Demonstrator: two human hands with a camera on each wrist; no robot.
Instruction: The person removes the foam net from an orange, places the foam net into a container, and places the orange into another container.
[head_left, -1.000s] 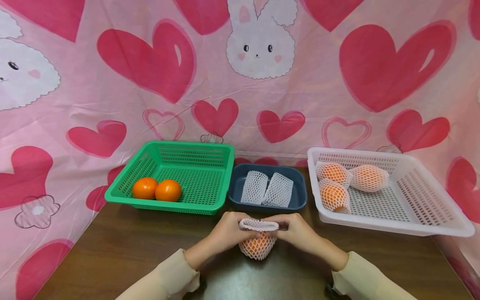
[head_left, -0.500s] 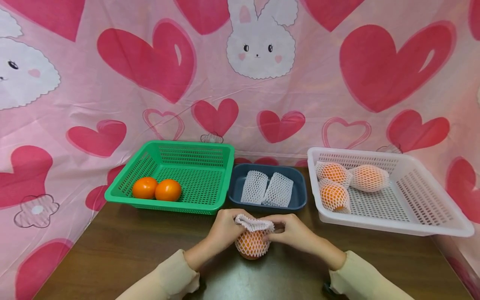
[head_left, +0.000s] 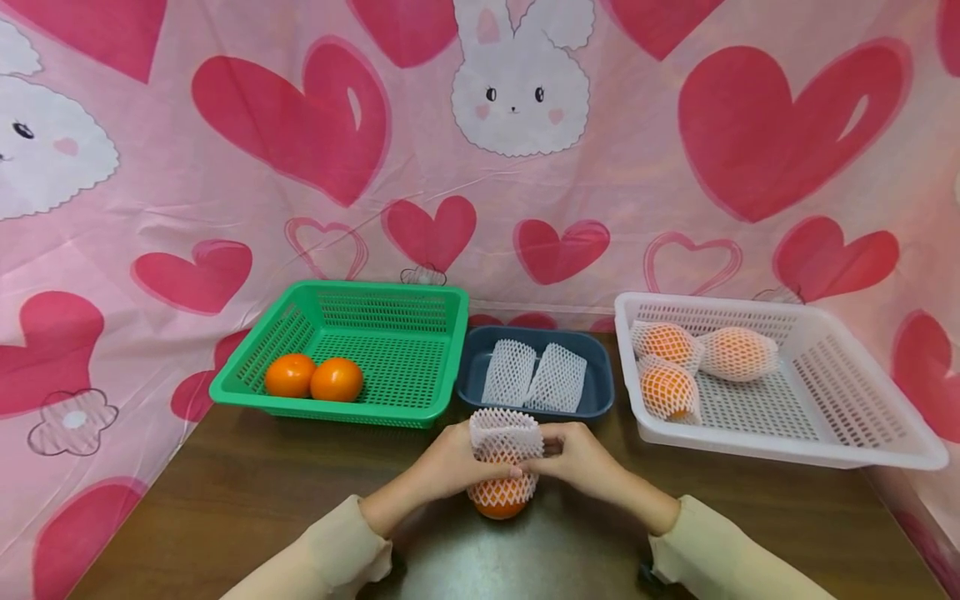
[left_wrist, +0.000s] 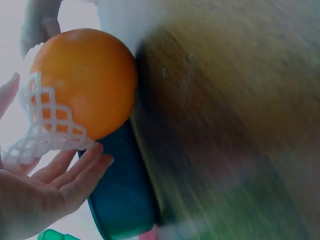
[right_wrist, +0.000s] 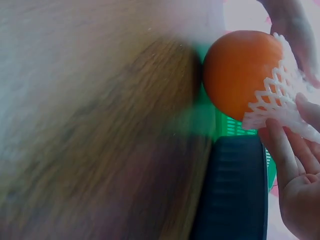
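Note:
On the table in front of me stands an orange (head_left: 501,509), its upper part inside a white foam net sleeve (head_left: 506,427) that rises above it. My left hand (head_left: 456,463) grips the net from the left, thumb across its front. From the right, my right hand (head_left: 579,460) pinches the net between thumb and fingers. The left wrist view shows bare orange (left_wrist: 92,80) below the edge of the net (left_wrist: 52,117), with fingertips (left_wrist: 95,155) at that edge. In the right wrist view the orange (right_wrist: 237,75) is likewise uncovered at its lower part.
At the back left, a green basket (head_left: 397,412) holds two bare oranges (head_left: 313,378). A dark blue tray (head_left: 600,379) with two flat foam nets (head_left: 534,377) is behind my hands. To the right, a white basket (head_left: 810,450) contains three netted oranges (head_left: 667,392).
The net's folded top edge has been turned up and now stands tall above the orange. More of the orange's bottom shows below the net. Both hands have shifted slightly.

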